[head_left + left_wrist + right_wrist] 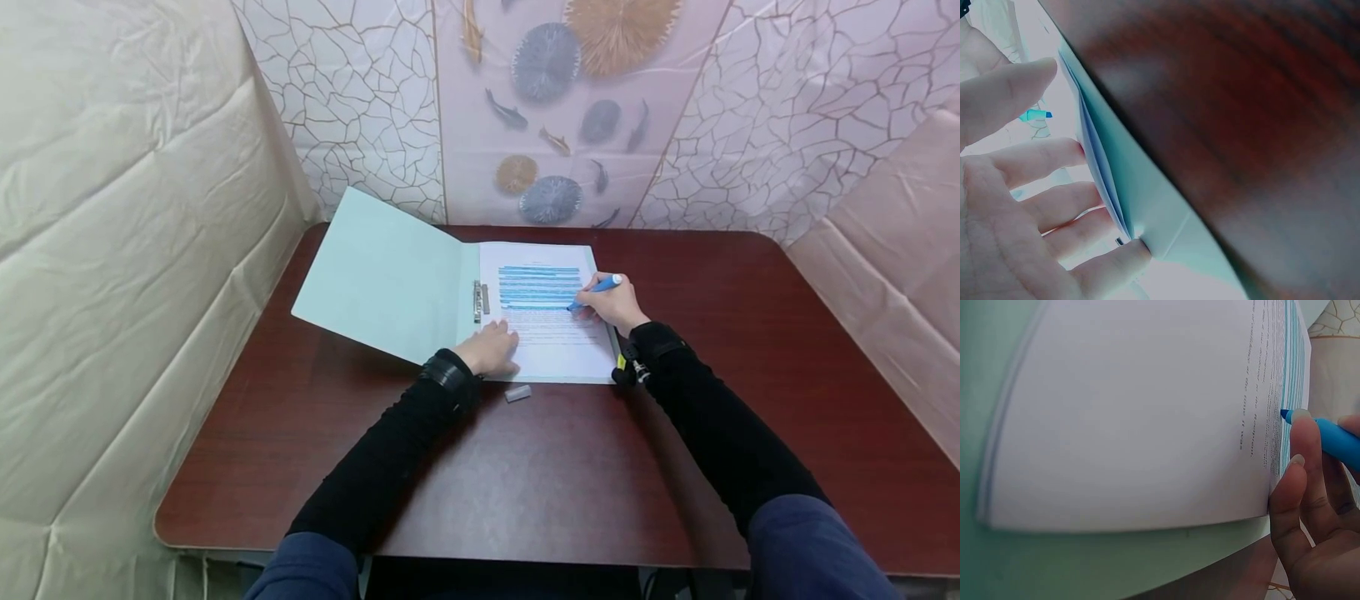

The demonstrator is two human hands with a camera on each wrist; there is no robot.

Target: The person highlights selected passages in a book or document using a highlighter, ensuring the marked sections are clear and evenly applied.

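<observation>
So the thing that mattered here was where the tip sat. The blue highlighter [606, 283] was in the right hand [613, 307], fingers closed round the barrel in a writing pinch, and it lay on a slant: tip toward left and near, butt end toward right and far. The tip looked to be down on the page [558, 360], at the near edge of the blue-marked lines [538, 286] and close to their right-hand end. More unmarked print lay just on the near side of it, then blank paper down to the page's near edge.

The left hand [491, 348] was further off, on the page's near left corner, fingers loosely spread and not gripping anything. Its fingertips came close to the left ends of the lowest print, so I'd say that was the tight spot. The right hand overlapped the page's right edge.

The folder [382, 275] lay open, cover tilted up over on the left, with the metal clip [477, 302] along the page's left edge. The most elbow room was the tabletop [750, 317] to the right. A small greyish piece [517, 393] sat just off the folder's near edge.
</observation>
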